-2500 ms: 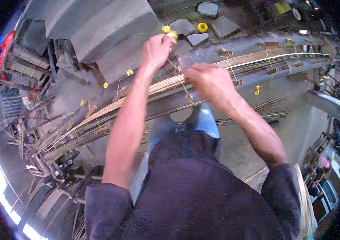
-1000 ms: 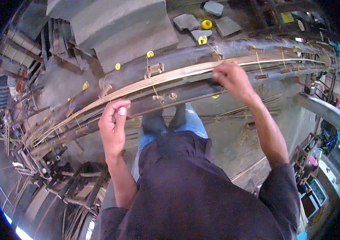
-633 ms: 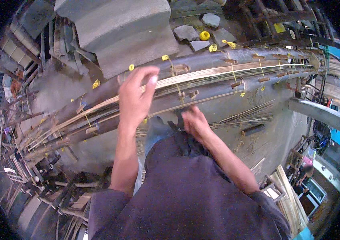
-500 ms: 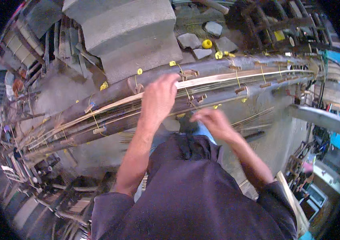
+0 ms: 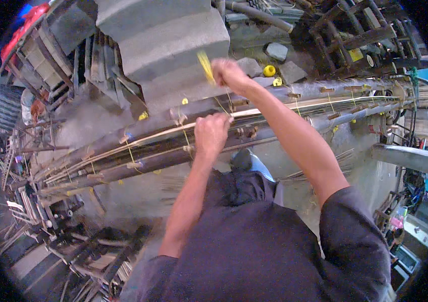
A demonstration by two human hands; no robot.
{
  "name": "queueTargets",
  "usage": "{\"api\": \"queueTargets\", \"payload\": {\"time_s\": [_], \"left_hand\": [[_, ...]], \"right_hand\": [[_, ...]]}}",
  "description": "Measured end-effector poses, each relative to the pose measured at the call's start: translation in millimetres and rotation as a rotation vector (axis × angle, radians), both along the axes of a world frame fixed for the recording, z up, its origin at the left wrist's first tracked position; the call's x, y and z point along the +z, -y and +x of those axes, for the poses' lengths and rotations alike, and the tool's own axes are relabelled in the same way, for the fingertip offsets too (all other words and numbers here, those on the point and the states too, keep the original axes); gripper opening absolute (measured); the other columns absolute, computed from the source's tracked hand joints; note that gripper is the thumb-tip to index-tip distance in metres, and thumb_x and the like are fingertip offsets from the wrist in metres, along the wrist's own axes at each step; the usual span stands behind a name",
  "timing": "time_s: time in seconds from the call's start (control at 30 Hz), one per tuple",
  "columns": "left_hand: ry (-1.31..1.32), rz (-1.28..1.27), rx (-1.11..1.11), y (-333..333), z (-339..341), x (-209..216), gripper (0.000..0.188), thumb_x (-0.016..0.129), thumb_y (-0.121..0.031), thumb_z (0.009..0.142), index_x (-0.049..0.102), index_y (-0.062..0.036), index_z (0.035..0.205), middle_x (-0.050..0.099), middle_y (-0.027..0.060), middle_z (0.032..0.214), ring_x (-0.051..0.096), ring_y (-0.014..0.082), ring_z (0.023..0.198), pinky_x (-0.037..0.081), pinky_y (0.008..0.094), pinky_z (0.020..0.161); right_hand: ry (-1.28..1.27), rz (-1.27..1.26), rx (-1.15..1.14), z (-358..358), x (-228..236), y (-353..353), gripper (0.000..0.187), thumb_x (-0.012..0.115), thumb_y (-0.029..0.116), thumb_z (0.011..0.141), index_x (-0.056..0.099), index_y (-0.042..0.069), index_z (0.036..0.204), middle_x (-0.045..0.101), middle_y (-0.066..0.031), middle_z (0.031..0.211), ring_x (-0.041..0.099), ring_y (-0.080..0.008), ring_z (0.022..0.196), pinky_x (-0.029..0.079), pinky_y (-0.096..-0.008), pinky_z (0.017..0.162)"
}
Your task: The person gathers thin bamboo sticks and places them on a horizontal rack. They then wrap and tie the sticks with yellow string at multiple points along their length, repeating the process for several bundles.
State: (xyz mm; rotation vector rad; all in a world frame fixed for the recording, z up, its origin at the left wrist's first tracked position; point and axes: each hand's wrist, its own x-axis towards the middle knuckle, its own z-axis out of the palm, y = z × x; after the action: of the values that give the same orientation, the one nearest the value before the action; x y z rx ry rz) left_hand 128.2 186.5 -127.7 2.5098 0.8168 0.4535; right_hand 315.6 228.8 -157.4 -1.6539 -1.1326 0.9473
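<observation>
A long bundle of pale split strips [image 5: 264, 109], perhaps bamboo, runs left to right between two dark poles, the far pole [image 5: 314, 92] and the near pole [image 5: 161, 160]. Fingers curled, my left hand [image 5: 211, 135] grips the pale strips where a thin yellow cord crosses them. Beyond the far pole, my right hand [image 5: 231, 75] is raised and closed on a small bundle of yellow cord [image 5: 205, 67], blurred by motion. Thin yellow ties cross between the poles at several places, beside short wooden pegs [image 5: 294, 95].
Concrete steps [image 5: 173, 30] rise beyond the poles. Grey stone blocks [image 5: 277, 51] and a yellow roll [image 5: 269, 71] lie to their right. Wooden frames [image 5: 360, 30] stand at the far right, and stacked timber [image 5: 93, 65] at the far left. A pale beam [image 5: 407, 157] juts in at right.
My right hand has moved from close to my body, up and left past the far pole, and the yellow cord bundle now shows in it. My left hand has come nearer along the strips.
</observation>
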Motion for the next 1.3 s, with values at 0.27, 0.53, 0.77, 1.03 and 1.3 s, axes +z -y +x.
{"api": "queueTargets", "payload": {"time_s": [0.27,0.53,0.77,1.03,1.3], "left_hand": [[0.223,-0.735,0.074,0.8,2.7,13.6,0.032,0.053,-0.03,0.097,0.067,-0.0018,0.09,0.068,0.009,0.083,0.065,0.0208,0.083,0.049,0.0379,0.084],[0.134,-1.096,0.247,-117.7,81.4,-71.4,0.027,0.053,-0.031,0.094,0.06,-0.0061,0.086,0.051,-0.0009,0.072,0.047,0.0126,0.063,0.041,0.0304,0.059],[-0.057,-0.147,-0.196,-167.2,11.9,43.7,0.035,0.055,-0.03,0.091,0.064,-0.0062,0.115,0.069,0.0126,0.104,0.065,0.0276,0.101,0.05,0.036,0.089],[0.685,-0.349,-0.7,-8.1,-194.4,183.0,0.029,0.06,-0.023,0.078,0.068,-0.0076,0.102,0.07,0.0084,0.097,0.066,0.02,0.089,0.052,0.0341,0.082],[0.011,-0.262,-0.121,-86.5,-150.1,16.4,0.022,0.061,-0.02,0.089,0.068,-0.0066,0.105,0.068,0.0151,0.106,0.064,0.0346,0.095,0.051,0.0415,0.081]], "right_hand": [[0.424,0.068,0.597,-125.7,-17.8,177.4,0.024,0.054,0.025,0.084,0.064,0.005,0.074,0.067,-0.0157,0.07,0.067,-0.0351,0.064,0.055,-0.0461,0.063],[0.361,0.037,0.652,-114.4,12.2,177.0,0.017,0.058,0.02,0.078,0.067,0.006,0.082,0.067,-0.0159,0.084,0.067,-0.0322,0.082,0.056,-0.0442,0.07],[0.242,0.474,0.49,-181.0,220.7,175.7,0.038,0.062,0.02,0.077,0.064,0.01,0.114,0.064,-0.0086,0.103,0.061,-0.032,0.093,0.052,-0.0398,0.08],[-0.743,-0.383,-0.371,-269.6,22.0,195.2,0.061,0.066,0.013,0.088,0.037,0.009,0.141,0.061,-0.0074,0.097,0.061,-0.0164,0.083,0.05,-0.0292,0.072],[0.611,-0.247,0.221,-177.6,195.1,83.5,0.009,0.065,0.003,0.082,0.07,0.003,0.09,0.068,-0.0118,0.092,0.064,-0.0275,0.084,0.05,-0.037,0.079]]}}
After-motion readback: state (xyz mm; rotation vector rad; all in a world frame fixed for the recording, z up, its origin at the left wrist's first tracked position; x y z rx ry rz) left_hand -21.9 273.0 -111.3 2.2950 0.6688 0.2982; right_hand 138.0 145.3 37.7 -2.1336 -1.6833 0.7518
